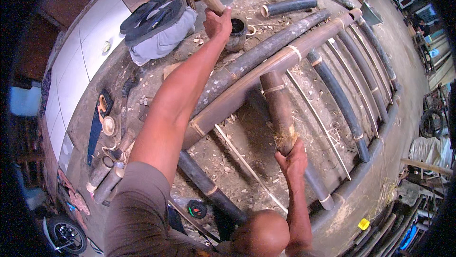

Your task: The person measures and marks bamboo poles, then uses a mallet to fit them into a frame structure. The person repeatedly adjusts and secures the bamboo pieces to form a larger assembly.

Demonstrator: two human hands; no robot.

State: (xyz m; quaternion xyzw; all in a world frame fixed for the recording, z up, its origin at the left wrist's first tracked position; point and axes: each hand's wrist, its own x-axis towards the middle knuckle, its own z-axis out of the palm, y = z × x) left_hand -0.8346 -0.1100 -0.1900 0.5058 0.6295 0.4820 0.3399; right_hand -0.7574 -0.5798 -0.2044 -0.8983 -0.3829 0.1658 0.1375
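My left hand [218, 25] is stretched far forward and closed around a short light-brown piece of wood [213, 1]. Just right of that hand stands a dark cup-like container [236, 40]. Nearer to me, my right hand [292, 159] grips the frayed end of a thick brown bamboo piece [278, 107]. The far end of this piece overlaps the long brown bamboo beam [247, 86] of a ladder-like frame; whether they touch I cannot tell. Dark bamboo rungs [339, 100] and thin light strips [318, 124] run from the beam to a long pole [351, 188].
On the left lie a handsaw [97, 124] and cut bamboo pieces [108, 181]. Sandals [154, 17] rest on a grey cloth bundle [164, 38]. Wood chips cover the ground. A curved dark bamboo piece [289, 7] lies at the back, and stacked poles [384, 238] at the lower right.
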